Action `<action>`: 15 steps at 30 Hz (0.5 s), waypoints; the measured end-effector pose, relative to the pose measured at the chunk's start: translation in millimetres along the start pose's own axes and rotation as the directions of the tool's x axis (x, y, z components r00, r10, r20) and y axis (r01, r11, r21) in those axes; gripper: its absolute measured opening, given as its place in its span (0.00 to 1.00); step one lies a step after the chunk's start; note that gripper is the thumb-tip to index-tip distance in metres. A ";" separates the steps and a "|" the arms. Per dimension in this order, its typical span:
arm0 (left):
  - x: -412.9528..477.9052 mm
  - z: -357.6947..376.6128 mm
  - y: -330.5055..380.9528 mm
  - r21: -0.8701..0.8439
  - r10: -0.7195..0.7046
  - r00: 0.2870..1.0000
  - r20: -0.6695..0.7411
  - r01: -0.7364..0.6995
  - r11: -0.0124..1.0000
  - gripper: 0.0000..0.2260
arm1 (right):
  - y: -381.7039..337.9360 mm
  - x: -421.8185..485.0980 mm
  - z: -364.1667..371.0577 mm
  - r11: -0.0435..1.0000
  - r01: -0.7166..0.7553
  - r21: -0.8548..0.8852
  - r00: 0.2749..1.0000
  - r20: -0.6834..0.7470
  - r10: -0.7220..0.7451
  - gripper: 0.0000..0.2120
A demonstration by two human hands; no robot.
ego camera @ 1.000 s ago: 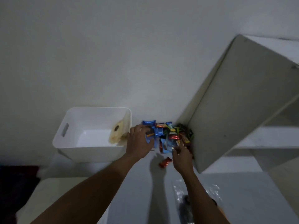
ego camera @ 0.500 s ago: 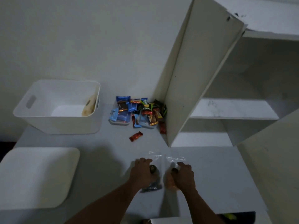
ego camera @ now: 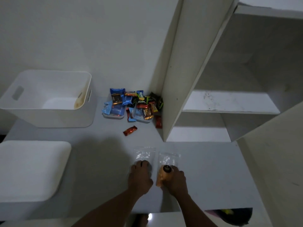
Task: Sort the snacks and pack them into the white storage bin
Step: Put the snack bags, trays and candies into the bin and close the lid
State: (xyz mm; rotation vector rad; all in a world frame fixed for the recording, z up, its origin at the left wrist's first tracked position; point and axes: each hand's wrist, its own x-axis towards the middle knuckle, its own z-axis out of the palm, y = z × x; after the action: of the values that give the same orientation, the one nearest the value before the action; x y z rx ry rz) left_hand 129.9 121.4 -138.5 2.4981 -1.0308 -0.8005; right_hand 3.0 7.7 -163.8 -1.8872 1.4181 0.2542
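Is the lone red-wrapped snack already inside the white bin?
No, the red-wrapped snack lies on the table in front of the snack pile, outside the white bin.

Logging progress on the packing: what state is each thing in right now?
white storage bin: open, one tan item inside.
lid: lying flat, off the bin.
snack pile: unsorted, beside the shelf panel.
red snack: loose, apart from pile.
left bag: held by left hand.
right bag: held by right hand.

Place: looked like a dim storage corner in a home.
Evidence: white shelving unit (ego camera: 177,79), plain wall (ego camera: 82,38), snack pile (ego camera: 131,104) on the counter (ego camera: 205,169).
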 end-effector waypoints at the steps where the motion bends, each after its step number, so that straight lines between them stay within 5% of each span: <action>1: -1.2 -1.5 -0.7 -0.065 0.002 1.000 -0.008 -0.003 0.998 0.27 | 4.9 6.0 3.8 1.000 0.024 0.004 1.000 -0.018 -0.024 0.27; 5: 5.0 -7.9 -16.2 -0.231 -0.030 0.998 -0.057 0.016 0.973 0.24 | -7.4 6.2 0.6 0.983 0.145 0.111 0.984 -0.120 -0.131 0.07; 8: 9.1 -26.8 -21.6 -0.372 -0.088 0.992 -0.096 0.046 0.927 0.13 | -33.6 -0.4 -12.1 0.953 0.246 0.179 0.960 -0.182 -0.214 0.06; 11: 7.2 -61.9 -20.4 -0.664 -0.208 0.971 -0.119 0.078 0.744 0.06 | -63.3 -3.1 -25.3 0.922 0.333 0.199 0.932 -0.216 -0.290 0.07; 15: 7.0 -108.5 -19.7 -0.877 -0.309 0.939 -0.150 0.018 0.480 0.10 | -109.2 -6.4 -38.8 0.858 0.448 0.251 0.882 -0.279 -0.379 0.13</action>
State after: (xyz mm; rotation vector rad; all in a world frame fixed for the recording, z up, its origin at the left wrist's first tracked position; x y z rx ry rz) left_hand 210.5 138.5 -64.9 1.7074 -0.1346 -0.7114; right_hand 87.5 -1.6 -84.7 -1.9375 1.0660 -0.3825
